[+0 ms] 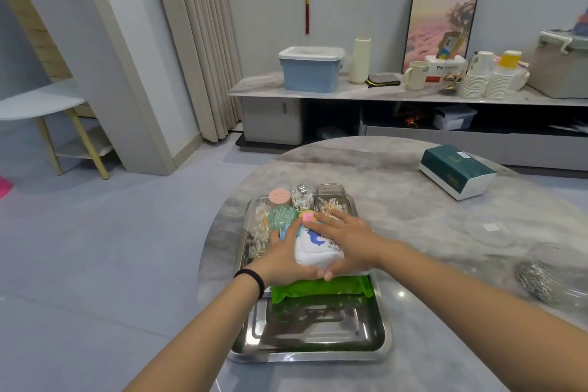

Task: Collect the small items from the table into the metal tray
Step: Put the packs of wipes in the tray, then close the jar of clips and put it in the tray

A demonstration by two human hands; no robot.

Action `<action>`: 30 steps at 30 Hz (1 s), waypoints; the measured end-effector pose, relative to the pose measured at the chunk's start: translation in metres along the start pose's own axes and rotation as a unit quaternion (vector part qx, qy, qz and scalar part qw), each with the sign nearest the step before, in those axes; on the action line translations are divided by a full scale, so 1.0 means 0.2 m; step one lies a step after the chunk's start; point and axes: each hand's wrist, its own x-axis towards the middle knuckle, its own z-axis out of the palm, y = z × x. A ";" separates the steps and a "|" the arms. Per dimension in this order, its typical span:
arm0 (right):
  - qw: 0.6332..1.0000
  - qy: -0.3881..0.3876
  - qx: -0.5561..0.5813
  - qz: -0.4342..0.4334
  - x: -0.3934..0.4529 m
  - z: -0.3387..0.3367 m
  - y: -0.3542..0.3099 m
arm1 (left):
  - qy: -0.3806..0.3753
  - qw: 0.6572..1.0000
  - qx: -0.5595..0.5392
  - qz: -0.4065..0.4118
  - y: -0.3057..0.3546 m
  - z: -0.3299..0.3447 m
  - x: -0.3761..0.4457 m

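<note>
Tray (310, 350) of shiny metal sits on the marble table (413, 216), its near half bare. A white pack (315, 248) with a blue print lies in its middle, pressed between both hands: left hand (286, 256) cupped on its left side, right hand (346, 240) spread flat over its top right, thumbs meeting at the near edge. A green pack (321, 288) lies just under it. Cotton-swab jars (302, 199) fill the far end. A tissue box (456, 170) rests well apart.
</note>
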 end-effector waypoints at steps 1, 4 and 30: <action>1.000 -0.006 -0.009 0.000 0.00 0.01 0.00 | -0.008 1.000 0.010 -0.004 0.01 0.00 0.00; 0.999 -0.011 -0.034 -0.004 0.01 0.01 0.00 | -0.016 0.999 0.023 -0.018 0.02 0.00 -0.01; 0.945 0.115 0.021 0.305 -1.17 0.02 0.59 | 0.008 0.979 0.145 0.143 1.15 0.61 -0.17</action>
